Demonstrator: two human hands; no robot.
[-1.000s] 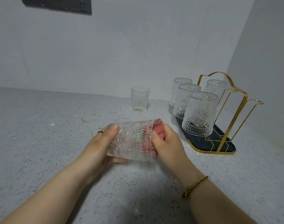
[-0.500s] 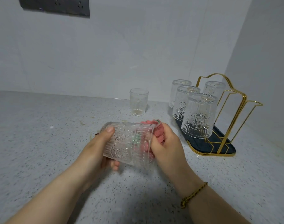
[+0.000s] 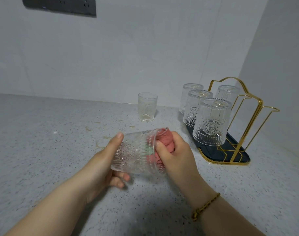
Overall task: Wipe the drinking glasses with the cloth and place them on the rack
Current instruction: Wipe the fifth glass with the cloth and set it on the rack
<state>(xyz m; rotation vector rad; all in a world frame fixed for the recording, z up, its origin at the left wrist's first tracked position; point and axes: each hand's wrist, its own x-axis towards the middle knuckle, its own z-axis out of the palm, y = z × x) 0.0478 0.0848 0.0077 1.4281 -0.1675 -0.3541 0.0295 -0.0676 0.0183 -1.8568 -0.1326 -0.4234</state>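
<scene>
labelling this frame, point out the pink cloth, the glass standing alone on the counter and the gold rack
pink cloth (image 3: 167, 140), head view, its bunched upper fold
lone glass (image 3: 147, 107), head view, middle of its side
gold rack (image 3: 243, 155), head view, bare corner of its dark tray

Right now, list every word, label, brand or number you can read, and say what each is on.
None can be read.
The held glass and the four glasses on the rack bear only embossed rosettes and ribs, no letters.
The pink cloth is plain.
The dark socket panel on the wall shows no legible marking.
</scene>
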